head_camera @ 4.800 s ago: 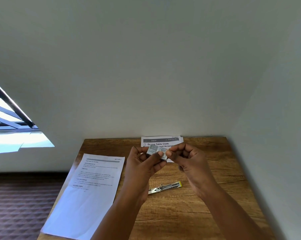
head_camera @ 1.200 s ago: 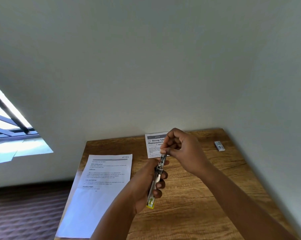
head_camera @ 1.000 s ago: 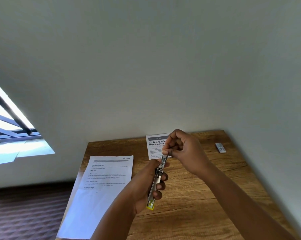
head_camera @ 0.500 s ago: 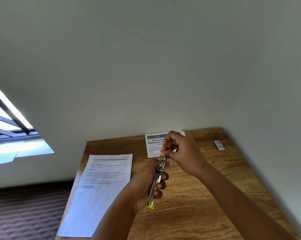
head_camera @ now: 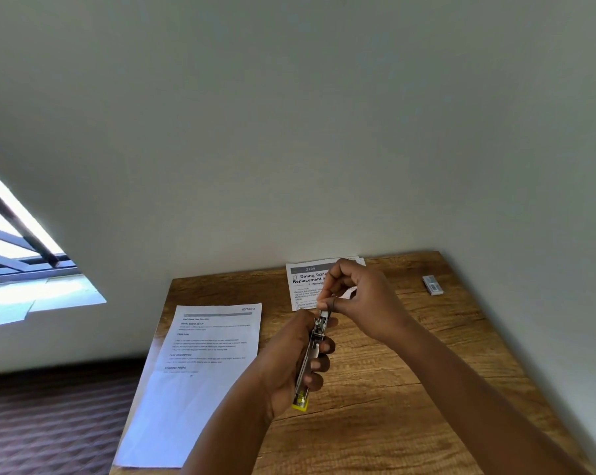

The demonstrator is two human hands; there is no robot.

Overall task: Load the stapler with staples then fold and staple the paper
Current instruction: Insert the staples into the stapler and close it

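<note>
A person's left hand point(head_camera: 289, 365) is gripping the slim stapler point(head_camera: 311, 354) upright while the right hand point(head_camera: 355, 296) is pinching at its top end, apparently feeding staples in; closing it seems next, the paper point(head_camera: 200, 365) lying left of both hands

Two bare hands and forearms above the wooden table point(head_camera: 427, 354). Left hand point(head_camera: 283, 368): short, rounded fingernails showing on three fingertips, over the table's middle. Left forearm point(head_camera: 221, 437): uncovered from wrist to the table's near edge, slim and smooth. Right hand point(head_camera: 365, 299), nearer the table's far edge: ridged knuckles, fine creases across the finger joints. Right forearm point(head_camera: 478, 389): likewise uncovered, widening toward the table's near right corner.
</note>
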